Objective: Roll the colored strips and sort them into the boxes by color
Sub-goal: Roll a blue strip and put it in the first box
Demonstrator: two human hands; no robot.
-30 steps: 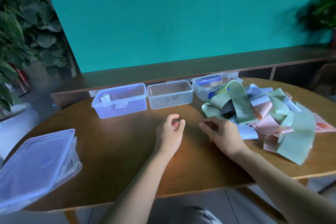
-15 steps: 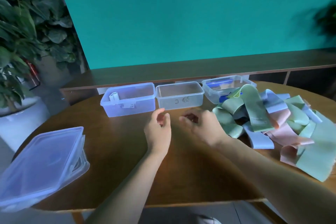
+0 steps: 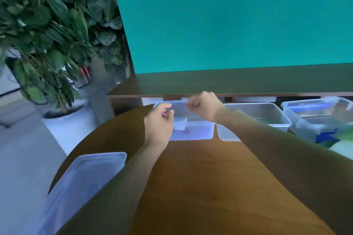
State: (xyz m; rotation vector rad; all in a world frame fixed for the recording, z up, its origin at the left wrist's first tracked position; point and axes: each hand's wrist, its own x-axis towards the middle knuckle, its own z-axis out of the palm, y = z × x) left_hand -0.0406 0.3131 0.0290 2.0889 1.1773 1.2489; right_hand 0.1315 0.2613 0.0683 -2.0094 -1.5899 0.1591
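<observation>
Translucent plastic lies nearest: a lid (image 3: 82,179) rests on the front left of the brown wooden bench (image 3: 200,187), partly under the left forearm. Both arms reach across the bench top toward the far edge, where three clear boxes stand in a row. The left hand (image 3: 159,120) hovers at the near left corner of the left box (image 3: 198,131), fingers loosely curled; whether it pinches anything I cannot tell, since blur hides the fingertips. The right hand (image 3: 205,106) is over the same box, curled into a loose fist, and no strip shows in it. Something small and pale (image 3: 181,121) sits at the box's near wall just beside the left hand; it may be a rolled strip, but it is too blurred to be sure. The middle box (image 3: 275,120) looks bare inside, and the right box (image 3: 340,107) shows something blue within. At the far right edge, only a green and a blue end of the loose strips (image 3: 338,136) are in view, well apart from both hands.

The step in hand appears to be a drop into the left box, or the moment just beyond it. The next move would call for reaching right to the loose strips, picking one out and rolling it tight before choosing its box
</observation>
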